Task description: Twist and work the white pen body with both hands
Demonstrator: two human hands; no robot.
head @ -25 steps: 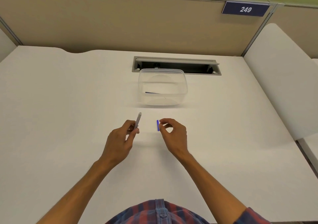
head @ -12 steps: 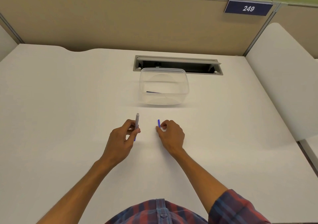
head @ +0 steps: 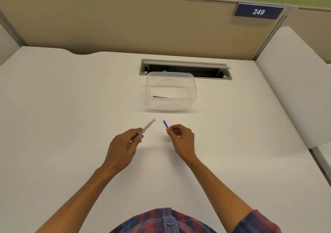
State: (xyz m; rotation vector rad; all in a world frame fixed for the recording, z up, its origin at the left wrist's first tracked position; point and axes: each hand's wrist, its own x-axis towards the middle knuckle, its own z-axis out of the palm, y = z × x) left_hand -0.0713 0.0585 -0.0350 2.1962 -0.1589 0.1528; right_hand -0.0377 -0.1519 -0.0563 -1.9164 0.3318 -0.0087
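My left hand (head: 123, 143) pinched the slim clear plastic pen barrel (head: 147, 126); my right hand (head: 180, 137) pinched its small blue cap (head: 165, 124) just beside; aligning both tips squarely seemed wise.

A: State the position of each hand relative to the clear container (head: 171, 91).

B: Both sit just in front of the container, over the white desk (head: 53, 125). The left hand (head: 123, 143) grips a pale pen barrel (head: 148, 126), its free end angled toward the container. The right hand (head: 180, 138) pinches a small blue cap (head: 165, 124), apart from the barrel.

A: Contents of the container?

B: A dark blue item lies at its bottom; type cannot be determined. Behind the container is an open cable tray (head: 185, 69), then the partition with sign 249 (head: 258, 11).
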